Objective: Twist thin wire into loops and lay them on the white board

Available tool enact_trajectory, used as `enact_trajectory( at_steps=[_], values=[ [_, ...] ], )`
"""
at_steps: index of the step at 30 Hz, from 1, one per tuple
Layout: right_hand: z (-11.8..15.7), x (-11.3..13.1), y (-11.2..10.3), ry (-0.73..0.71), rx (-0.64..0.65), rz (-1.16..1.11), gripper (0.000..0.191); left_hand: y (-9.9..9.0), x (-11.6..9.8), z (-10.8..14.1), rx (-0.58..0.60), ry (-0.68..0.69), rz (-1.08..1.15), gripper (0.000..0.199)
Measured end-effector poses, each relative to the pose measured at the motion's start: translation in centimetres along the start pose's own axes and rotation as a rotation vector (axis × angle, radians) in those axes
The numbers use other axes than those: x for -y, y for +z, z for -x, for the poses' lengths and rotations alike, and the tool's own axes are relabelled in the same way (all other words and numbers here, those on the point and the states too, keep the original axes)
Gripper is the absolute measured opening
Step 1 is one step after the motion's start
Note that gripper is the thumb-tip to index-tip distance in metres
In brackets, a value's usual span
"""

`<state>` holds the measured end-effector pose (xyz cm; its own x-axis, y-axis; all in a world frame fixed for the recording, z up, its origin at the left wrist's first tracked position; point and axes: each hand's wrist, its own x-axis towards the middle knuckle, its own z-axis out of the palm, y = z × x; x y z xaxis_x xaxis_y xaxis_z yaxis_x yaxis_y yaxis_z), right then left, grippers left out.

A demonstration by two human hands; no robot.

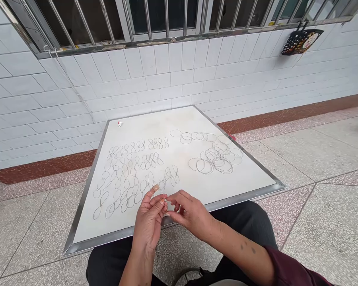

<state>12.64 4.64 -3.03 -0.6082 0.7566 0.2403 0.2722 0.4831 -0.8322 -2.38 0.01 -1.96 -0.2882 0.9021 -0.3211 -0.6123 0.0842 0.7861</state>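
My left hand point(150, 216) is at the near edge of the white board, thumb and fingers pinched on a thin wire-like loop point(166, 206). Close on its right, my right hand point(193, 214) has its index fingertip and thumb at the same loop. The loop is so fine that its exact shape between the fingers is hard to make out. A wrap of tan tape point(156, 187) covers one left fingertip. Beyond my left hand lie rows of thin figure-eight loops point(133, 173). Plain round loops point(213, 163) overlap in a group on the board's right side.
The white board point(149, 124) has a metal rim and reaches to the tiled wall point(131, 85). A small white-and-red object point(120, 124) lies at its far left corner. Barred windows run above, where a dark patterned bag point(301, 41) hangs. My knees are under the near edge.
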Motion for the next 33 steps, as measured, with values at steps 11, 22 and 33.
enact_trajectory(
  at_steps=[11, 22, 33],
  values=[
    [0.3, -0.1, -0.1, -0.035, -0.021, -0.005, 0.017, -0.3, 0.0, 0.9, -0.003, 0.002, 0.021, 0.059],
    [0.3, -0.7, 0.2, -0.008, -0.091, -0.132, 0.011, -0.6, 0.4, 1.3, 0.004, -0.029, 0.023, 0.058],
    [-0.1, -0.8, 0.5, 0.128, -0.061, -0.39, 0.012, -0.6, 0.9, 1.4, 0.051, -0.051, 0.013, 0.056]
  ],
)
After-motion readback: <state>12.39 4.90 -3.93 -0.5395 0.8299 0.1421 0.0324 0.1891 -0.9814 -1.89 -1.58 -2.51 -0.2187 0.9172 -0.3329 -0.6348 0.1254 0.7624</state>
